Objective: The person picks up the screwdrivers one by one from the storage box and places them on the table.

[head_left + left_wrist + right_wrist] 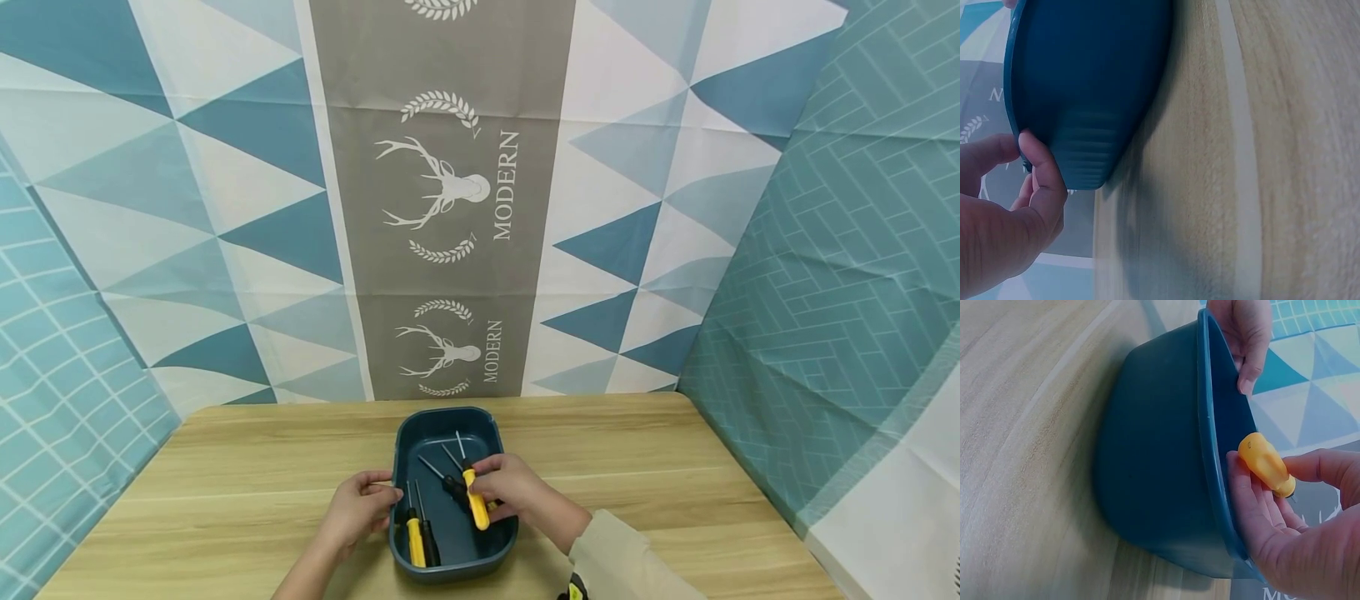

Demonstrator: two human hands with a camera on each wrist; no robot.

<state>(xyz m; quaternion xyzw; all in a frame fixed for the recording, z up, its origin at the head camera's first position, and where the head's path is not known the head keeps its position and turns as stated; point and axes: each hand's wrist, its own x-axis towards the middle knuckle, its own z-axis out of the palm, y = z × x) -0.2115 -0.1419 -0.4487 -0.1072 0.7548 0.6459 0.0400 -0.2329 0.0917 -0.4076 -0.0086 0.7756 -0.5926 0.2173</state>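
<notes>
A dark blue plastic bin (454,573) stands on the wooden table. My left hand (360,508) pinches the bin's left rim between thumb and fingers; the left wrist view shows this hand (1022,212) at the rim too. Over the bin's right side, my right hand (513,492) holds a screwdriver (476,500) by its yellow handle, its shaft pointing away. In the right wrist view the yellow handle (1263,459) lies between thumb and fingers. Inside the bin, a yellow-handled screwdriver (416,537) and a black-handled screwdriver (430,543) lie at the left. Another black-handled screwdriver (453,487) lies near the middle, partly hidden.
The wooden table (247,483) extends to both sides of the bin. Behind it hangs a patterned cloth (450,267) with deer heads and triangles. Teal tiled-pattern cloths hang at the left and right (847,308).
</notes>
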